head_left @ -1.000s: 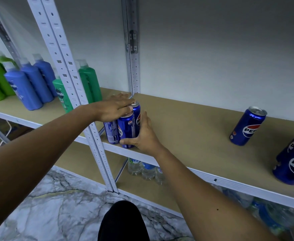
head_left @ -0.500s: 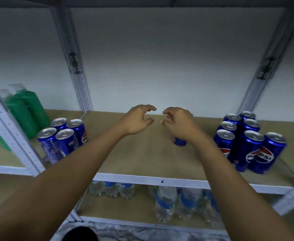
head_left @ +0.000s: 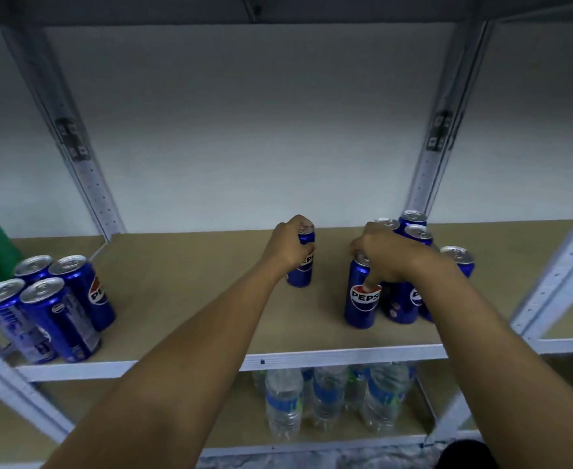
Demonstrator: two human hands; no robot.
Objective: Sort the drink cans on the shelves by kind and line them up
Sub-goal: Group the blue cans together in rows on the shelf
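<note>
On the tan wooden shelf [head_left: 183, 299] of a white metal rack, tall blue Pepsi cans stand in two clusters. Four upright blue cans [head_left: 50, 308] sit packed together at nine o'clock; a looser group of blue cans [head_left: 410, 262] stands at three o'clock. One lone blue can [head_left: 301, 265] stands between them, so sorting looks partly done. The left hand [head_left: 287, 245] curls round the lone can's top. The right hand [head_left: 385, 255] grips the top of the front blue can [head_left: 361, 299] of the right group, one finger pointing down its label. Clear plastic water bottles [head_left: 329, 401] fill the shelf below.
</note>
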